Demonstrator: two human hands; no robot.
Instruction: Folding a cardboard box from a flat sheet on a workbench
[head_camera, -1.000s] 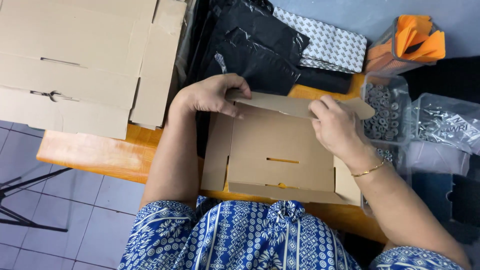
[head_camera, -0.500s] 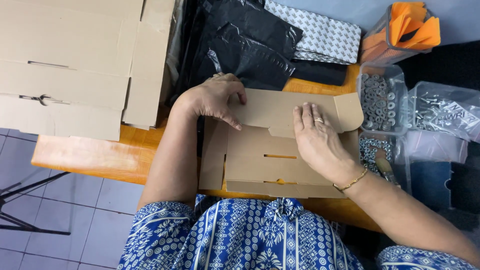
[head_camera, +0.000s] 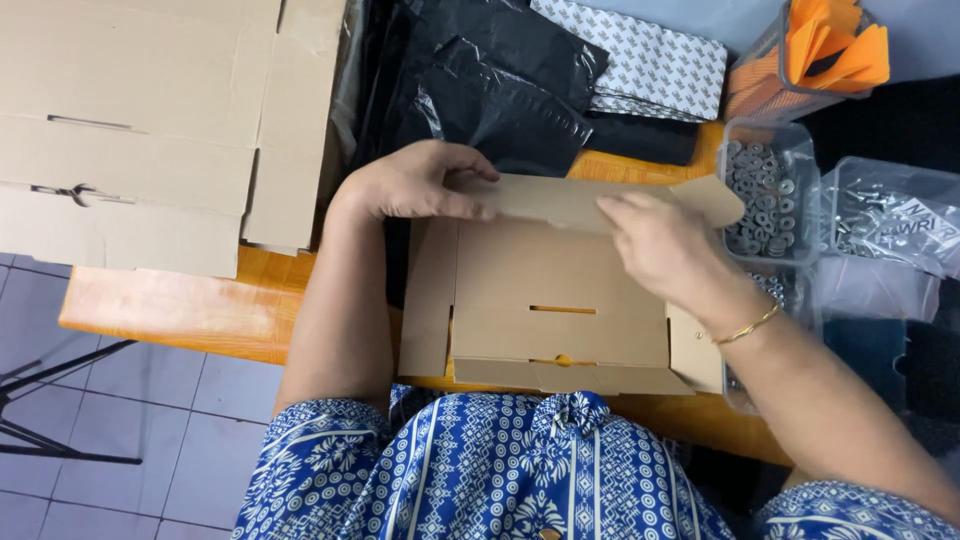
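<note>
Both hands, left (head_camera: 415, 182) and right (head_camera: 665, 245), now pinch raised cardboard box (head_camera: 555, 300) flap; earlier pressed flat.

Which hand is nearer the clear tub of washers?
Right. The right hand grips the cardboard flap just left of the tub; the left hand holds the flap's far end.

blue white-patterned garment (head_camera: 480, 470), thin gold bangle (head_camera: 748, 325), bare forearms

Flat cardboard sheets (head_camera: 150, 130) lie at ten o'clock on the wooden table (head_camera: 170, 300). Black plastic bags (head_camera: 480, 80) sit at twelve (crumpled), a patterned packet (head_camera: 650, 65) beside them. At two, orange folded pieces (head_camera: 830, 50); at three, clear tubs of metal washers (head_camera: 765, 185).
</note>
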